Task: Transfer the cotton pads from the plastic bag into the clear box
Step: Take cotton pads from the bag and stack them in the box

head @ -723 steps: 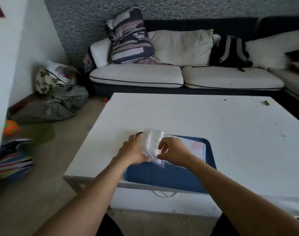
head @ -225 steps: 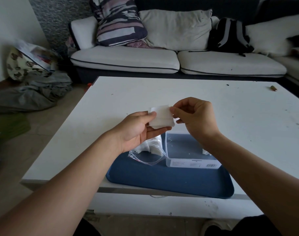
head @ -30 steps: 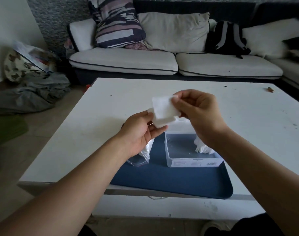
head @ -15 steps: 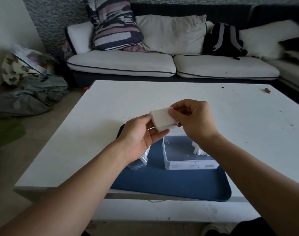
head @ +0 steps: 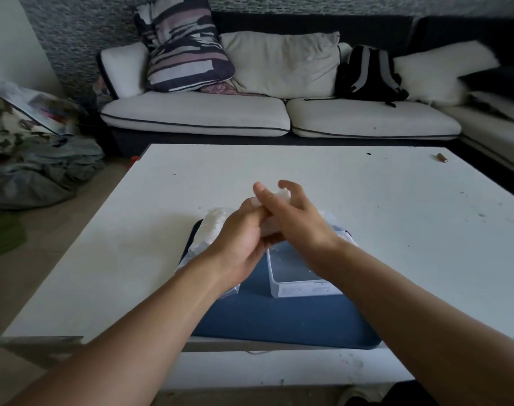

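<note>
Head view: both hands meet above the far end of the clear box (head: 304, 284), which stands on a blue tray (head: 282, 320) at the near edge of the white surface (head: 367, 200). The left hand (head: 241, 244) and the right hand (head: 296, 221) press a small stack of cotton pads (head: 272, 227) between them; the left thumb lies over the top, and the right fingers curl round the far side, so both grips pinch the same stack. How many pads it holds I cannot tell, since the fingers cover most of it.

The stack hangs just above and slightly beyond the box's open top, with the box's long axis running away from the person. The drop looks to be straight down and a little toward the body. The right hand seems nearer the opening.

To the left of the box, touching the tray's left rim, lies the plastic bag (head: 209, 230), with more white pads showing at its far end. A few pads appear to sit in the box behind the right wrist, though mostly hidden.

Open room lies beyond and to the right on the surface; the tray's near edge overhangs the surface front slightly.
</note>
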`<action>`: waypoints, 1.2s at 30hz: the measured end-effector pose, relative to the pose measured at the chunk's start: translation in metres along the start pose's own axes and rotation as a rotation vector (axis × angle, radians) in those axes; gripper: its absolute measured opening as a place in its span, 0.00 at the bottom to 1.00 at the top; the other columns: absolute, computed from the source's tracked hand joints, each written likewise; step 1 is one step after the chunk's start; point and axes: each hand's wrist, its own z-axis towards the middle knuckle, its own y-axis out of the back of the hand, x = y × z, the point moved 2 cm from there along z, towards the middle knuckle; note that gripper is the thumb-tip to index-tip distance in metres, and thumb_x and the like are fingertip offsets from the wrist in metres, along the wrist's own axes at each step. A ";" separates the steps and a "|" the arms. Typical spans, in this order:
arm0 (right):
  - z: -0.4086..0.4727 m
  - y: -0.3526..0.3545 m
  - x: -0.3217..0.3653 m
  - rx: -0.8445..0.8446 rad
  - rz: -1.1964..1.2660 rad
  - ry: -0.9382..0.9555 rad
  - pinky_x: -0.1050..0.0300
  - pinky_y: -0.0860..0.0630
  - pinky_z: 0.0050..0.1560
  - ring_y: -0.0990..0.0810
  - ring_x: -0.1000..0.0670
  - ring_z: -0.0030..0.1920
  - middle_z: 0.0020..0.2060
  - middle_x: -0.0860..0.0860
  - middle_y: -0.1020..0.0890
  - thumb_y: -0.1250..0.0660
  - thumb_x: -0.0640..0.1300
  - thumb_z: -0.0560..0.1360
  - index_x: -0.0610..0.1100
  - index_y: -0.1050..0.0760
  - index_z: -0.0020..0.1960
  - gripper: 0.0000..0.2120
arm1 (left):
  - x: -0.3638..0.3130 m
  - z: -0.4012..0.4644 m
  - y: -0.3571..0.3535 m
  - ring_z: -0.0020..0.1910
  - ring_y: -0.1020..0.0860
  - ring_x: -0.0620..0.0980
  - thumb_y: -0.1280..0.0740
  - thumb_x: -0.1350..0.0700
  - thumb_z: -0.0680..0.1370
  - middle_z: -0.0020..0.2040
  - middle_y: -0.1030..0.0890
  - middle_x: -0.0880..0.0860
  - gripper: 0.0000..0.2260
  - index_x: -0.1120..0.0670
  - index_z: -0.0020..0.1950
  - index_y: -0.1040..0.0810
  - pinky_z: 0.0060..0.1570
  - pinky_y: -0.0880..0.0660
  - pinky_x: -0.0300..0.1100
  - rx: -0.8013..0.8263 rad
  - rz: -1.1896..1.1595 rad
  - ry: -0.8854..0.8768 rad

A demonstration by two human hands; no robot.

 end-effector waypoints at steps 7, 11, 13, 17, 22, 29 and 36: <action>0.007 0.034 -0.003 0.124 0.091 -0.048 0.61 0.20 0.43 0.18 0.51 0.40 0.42 0.45 0.17 0.27 0.47 0.75 0.38 0.20 0.50 0.12 | 0.012 0.011 0.018 0.58 0.18 0.49 0.33 0.55 0.81 0.57 0.16 0.52 0.11 0.54 0.63 0.25 0.50 0.26 0.39 -0.236 0.209 -0.061; 0.014 0.054 -0.003 0.129 0.101 -0.137 0.61 0.25 0.35 0.22 0.53 0.35 0.39 0.47 0.19 0.24 0.47 0.73 0.39 0.20 0.50 0.12 | 0.007 0.013 0.014 0.36 0.24 0.43 0.33 0.54 0.82 0.44 0.20 0.50 0.11 0.59 0.60 0.23 0.32 0.31 0.34 -0.228 0.268 -0.078; 0.020 0.070 -0.004 0.012 0.113 -0.194 0.61 0.29 0.29 0.24 0.53 0.32 0.36 0.47 0.21 0.25 0.44 0.73 0.37 0.19 0.49 0.11 | 0.007 0.016 0.015 0.30 0.27 0.45 0.32 0.52 0.81 0.42 0.20 0.50 0.11 0.58 0.58 0.22 0.30 0.31 0.37 -0.245 0.335 -0.089; 0.027 0.097 -0.014 -0.258 -0.379 -0.300 0.60 0.34 0.26 0.32 0.51 0.26 0.29 0.47 0.24 0.23 0.48 0.71 0.37 0.20 0.43 0.14 | 0.016 0.018 0.018 0.38 0.21 0.46 0.30 0.48 0.79 0.45 0.17 0.45 0.10 0.51 0.57 0.22 0.42 0.25 0.41 -0.140 0.990 -0.208; 0.040 0.087 -0.041 -0.207 -0.660 -0.335 0.62 0.34 0.26 0.29 0.52 0.25 0.27 0.49 0.22 0.21 0.51 0.66 0.40 0.25 0.35 0.17 | 0.037 0.016 0.012 0.47 0.20 0.47 0.29 0.46 0.77 0.51 0.17 0.46 0.11 0.49 0.55 0.19 0.50 0.22 0.45 0.092 1.460 -0.196; 0.048 0.087 -0.063 -0.343 -1.008 -0.268 0.61 0.36 0.27 0.28 0.50 0.32 0.35 0.49 0.25 0.24 0.49 0.67 0.44 0.31 0.40 0.17 | 0.052 0.017 0.009 0.51 0.20 0.48 0.29 0.43 0.77 0.50 0.18 0.45 0.11 0.49 0.53 0.18 0.53 0.22 0.48 0.307 1.573 -0.038; 0.047 0.093 -0.073 -0.357 -1.081 -0.201 0.61 0.34 0.28 0.27 0.49 0.32 0.36 0.47 0.23 0.26 0.47 0.69 0.43 0.32 0.37 0.15 | 0.057 0.015 0.012 0.44 0.19 0.48 0.29 0.44 0.77 0.42 0.17 0.46 0.11 0.50 0.44 0.18 0.50 0.20 0.50 0.380 1.588 0.013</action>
